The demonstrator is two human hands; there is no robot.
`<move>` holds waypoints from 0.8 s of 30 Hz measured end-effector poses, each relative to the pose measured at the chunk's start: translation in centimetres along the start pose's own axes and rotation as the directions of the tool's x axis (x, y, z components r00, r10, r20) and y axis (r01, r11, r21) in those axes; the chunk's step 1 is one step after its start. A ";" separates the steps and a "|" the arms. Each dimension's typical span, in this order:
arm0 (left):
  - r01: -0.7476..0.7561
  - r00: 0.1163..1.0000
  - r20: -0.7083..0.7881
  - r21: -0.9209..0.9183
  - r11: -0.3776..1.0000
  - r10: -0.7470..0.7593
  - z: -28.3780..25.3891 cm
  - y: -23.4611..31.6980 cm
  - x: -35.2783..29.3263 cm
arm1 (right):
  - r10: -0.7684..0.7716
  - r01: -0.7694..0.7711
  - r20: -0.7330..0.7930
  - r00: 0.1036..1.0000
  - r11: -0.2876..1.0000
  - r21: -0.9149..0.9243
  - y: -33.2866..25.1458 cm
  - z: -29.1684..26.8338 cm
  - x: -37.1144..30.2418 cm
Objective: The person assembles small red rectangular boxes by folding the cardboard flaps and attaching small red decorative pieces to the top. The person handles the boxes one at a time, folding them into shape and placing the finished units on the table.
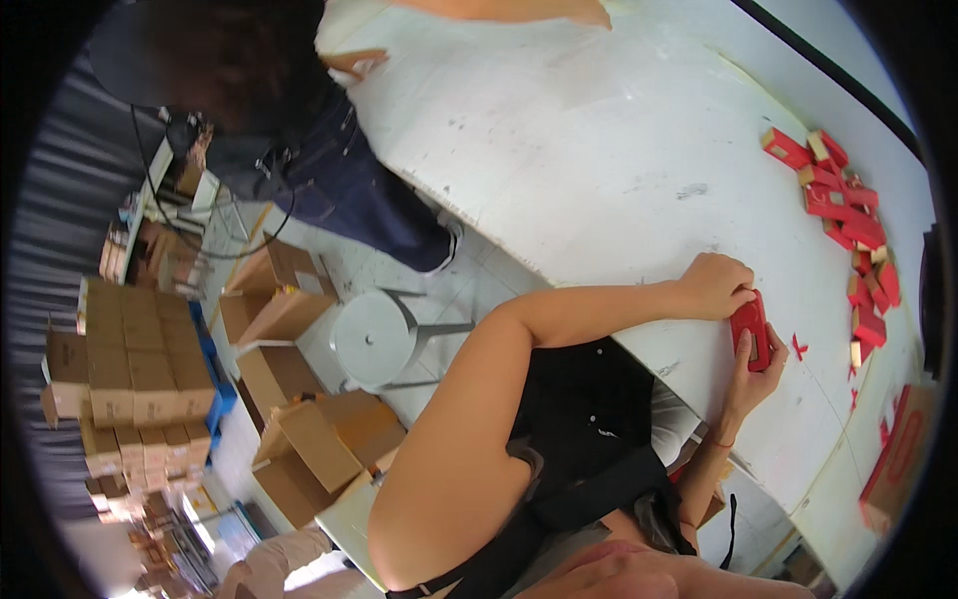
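Note:
A small red box [752, 331] is held between both my hands over the white table [599, 180]. My left hand [714, 287] has its fingers closed at the box's far end, thumb and fingertips at the edge. My right hand [755, 374] wraps round the near end, with the thumb lying along one side. A small red ribbon bow [799, 347] lies on the table just right of the box. Farther right is a loose heap of red boxes [843, 205], some showing gold-coloured parts.
Beside the heap stands a brown and red carton [898, 459]. Across the table, a co-worker in jeans [369, 200] has arms over the tabletop. On the floor at left are a grey stool [374, 337], open cardboard boxes [309, 449] and stacked cartons [145, 349] on a blue pallet.

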State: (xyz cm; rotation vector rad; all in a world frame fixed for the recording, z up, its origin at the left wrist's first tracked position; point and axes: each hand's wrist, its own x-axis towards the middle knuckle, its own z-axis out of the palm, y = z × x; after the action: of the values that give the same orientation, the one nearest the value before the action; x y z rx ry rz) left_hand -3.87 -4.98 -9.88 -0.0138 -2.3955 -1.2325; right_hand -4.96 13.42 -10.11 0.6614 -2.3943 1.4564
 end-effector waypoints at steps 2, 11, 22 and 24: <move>-0.057 0.997 -0.048 0.092 0.994 0.062 0.7 0.3 -0.2 | 0.061 -0.061 0.001 0.998 0.997 0.049 -0.7 0.0 -0.1; 0.031 0.992 -0.121 -0.103 0.994 -0.044 0.1 2.7 -0.1 | -0.009 0.013 -0.062 0.998 0.998 0.068 -0.9 -0.4 -0.1; 0.093 0.988 -0.104 -0.206 0.974 -0.116 1.5 3.8 0.0 | -0.133 0.132 -0.140 0.981 0.991 -0.016 -1.1 -0.7 0.0; 0.099 0.988 -0.101 -0.188 0.977 -0.119 1.6 3.8 0.2 | -0.135 0.135 -0.141 0.981 0.991 -0.012 -1.2 -0.8 0.0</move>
State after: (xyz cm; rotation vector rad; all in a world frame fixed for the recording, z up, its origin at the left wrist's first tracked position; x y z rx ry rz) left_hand -3.88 -1.53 -7.66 0.1285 -2.2065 -1.4605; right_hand -4.33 13.65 -8.81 0.6813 -2.1984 1.3958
